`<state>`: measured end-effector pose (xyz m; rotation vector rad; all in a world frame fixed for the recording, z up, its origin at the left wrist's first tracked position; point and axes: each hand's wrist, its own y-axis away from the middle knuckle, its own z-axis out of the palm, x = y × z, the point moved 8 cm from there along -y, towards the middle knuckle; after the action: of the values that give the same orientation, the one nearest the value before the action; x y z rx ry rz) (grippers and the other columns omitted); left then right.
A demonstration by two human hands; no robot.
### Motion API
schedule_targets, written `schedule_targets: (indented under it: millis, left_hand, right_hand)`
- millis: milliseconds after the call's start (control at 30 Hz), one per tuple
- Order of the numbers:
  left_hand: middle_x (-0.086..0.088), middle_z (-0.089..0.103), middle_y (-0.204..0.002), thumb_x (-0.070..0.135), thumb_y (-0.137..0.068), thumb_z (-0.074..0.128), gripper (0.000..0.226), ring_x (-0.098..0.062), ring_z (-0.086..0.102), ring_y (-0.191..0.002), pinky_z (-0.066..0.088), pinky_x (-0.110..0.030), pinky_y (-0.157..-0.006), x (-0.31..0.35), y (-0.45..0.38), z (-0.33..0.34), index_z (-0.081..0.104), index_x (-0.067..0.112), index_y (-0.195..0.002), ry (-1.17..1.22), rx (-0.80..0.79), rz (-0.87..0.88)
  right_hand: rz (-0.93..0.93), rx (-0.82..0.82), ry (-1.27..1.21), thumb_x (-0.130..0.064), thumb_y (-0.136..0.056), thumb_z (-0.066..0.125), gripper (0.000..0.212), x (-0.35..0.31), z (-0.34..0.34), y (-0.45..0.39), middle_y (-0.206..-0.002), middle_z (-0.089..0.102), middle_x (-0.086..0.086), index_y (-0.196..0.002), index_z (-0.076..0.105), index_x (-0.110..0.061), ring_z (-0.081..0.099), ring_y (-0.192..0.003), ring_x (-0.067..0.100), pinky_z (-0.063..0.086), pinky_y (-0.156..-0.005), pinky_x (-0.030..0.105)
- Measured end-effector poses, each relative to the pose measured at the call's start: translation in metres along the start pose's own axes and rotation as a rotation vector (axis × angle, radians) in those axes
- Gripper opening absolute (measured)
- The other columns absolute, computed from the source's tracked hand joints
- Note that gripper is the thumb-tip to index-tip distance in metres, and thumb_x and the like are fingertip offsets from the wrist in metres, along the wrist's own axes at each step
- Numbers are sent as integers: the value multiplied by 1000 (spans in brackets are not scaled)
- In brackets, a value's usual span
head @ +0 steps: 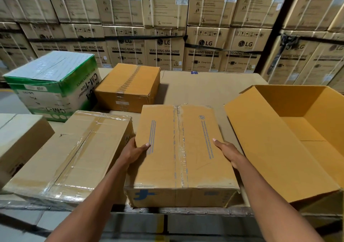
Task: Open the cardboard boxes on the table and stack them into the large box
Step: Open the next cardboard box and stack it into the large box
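Both the left hand [135, 153] and the right hand [228, 153] grip the taped box [182, 152] by its sides on the desk [204, 87], apparently about to open it by splitting the tape.

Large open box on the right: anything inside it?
The large open box shows only bare cardboard walls and floor where visible. Its near wall hides the nearest strip of floor, so that part is unknown.
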<state>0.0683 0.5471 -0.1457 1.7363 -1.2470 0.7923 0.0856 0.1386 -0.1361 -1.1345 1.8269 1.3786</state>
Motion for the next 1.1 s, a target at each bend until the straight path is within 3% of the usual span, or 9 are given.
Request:
schedule_targets:
  millis: [200, 300, 400, 700, 800, 900, 967, 1033, 1100]
  left_hand:
    - [7, 67, -121, 53, -73, 83, 71, -13, 63, -109, 51, -39, -99, 28, 5, -15, 55, 27, -133, 72, 67, 148]
    - [13, 64, -119, 33, -77, 85, 63, -1, 60, -110, 48, -26, -94, 54, 3, -21, 53, 29, -131, 159, 84, 258]
    - [7, 62, -127, 22, -74, 88, 77, -8, 60, -116, 49, -25, -91, 69, 1, -30, 45, 28, -138, 228, 118, 305]
    - [-2, 62, -129, 40, -71, 85, 69, -21, 62, -118, 53, -43, -97, 73, 9, -36, 45, 27, -127, 255, 206, 358]
    - [1, 64, -125, 54, -85, 70, 57, -20, 62, -117, 54, -42, -96, 74, 17, -34, 48, 31, -131, 268, 198, 298]
    - [4, 65, -116, 90, -75, 42, 81, -21, 62, -114, 53, -45, -94, 80, 25, -40, 52, 27, -125, 241, 161, 261]
    - [7, 63, -121, 85, -84, 32, 75, -18, 60, -118, 53, -45, -94, 105, 33, -45, 53, 28, -128, 276, 99, 359]
    - [13, 61, -128, 81, -86, 28, 70, -6, 60, -119, 57, -35, -90, 144, 50, -53, 51, 35, -134, 348, 52, 480]
    - [16, 61, -135, 80, -84, 18, 77, -2, 58, -122, 57, -31, -90, 174, 59, -66, 46, 39, -143, 447, 57, 511]
  right_hand:
    - [-129, 2, -22, -40, -96, 63, 50, -26, -15, 16, -103, 65, -3, -129, 58, -4, 61, -86, 12, 45, -69, 25]
    - [-217, 29, -88, -38, -91, 70, 39, -44, -29, 17, -106, 74, 4, -120, 67, -12, 71, -91, 16, 54, -71, 27]
    - [-323, 58, -192, -28, -87, 75, 35, -63, -38, 18, -115, 74, 8, -119, 68, -17, 73, -97, 18, 58, -83, 34]
    - [-385, 247, -127, -12, -76, 85, 59, -60, -48, 21, -127, 67, 7, -130, 62, -15, 61, -118, 20, 50, -101, 42]
    - [-366, 276, -79, -13, -76, 85, 63, -52, -46, 30, -128, 60, 1, -132, 55, -15, 53, -119, 15, 47, -98, 38]
    - [-346, 197, -53, -15, -78, 83, 57, -51, -49, 38, -120, 62, -3, -128, 55, -17, 57, -109, 15, 45, -93, 35]
    - [-381, 113, -170, -25, -71, 74, 37, -63, -51, 52, -102, 69, -2, -106, 65, -19, 62, -97, 20, 47, -90, 39]
    - [-409, 126, -449, -25, -75, 57, 10, -88, -60, 70, -73, 67, -4, -72, 65, -21, 61, -74, 18, 45, -73, 37]
    - [-494, 170, -582, -18, -88, 42, 27, -121, -77, 87, -64, 65, -7, -71, 62, -20, 59, -59, 10, 39, -62, 33]
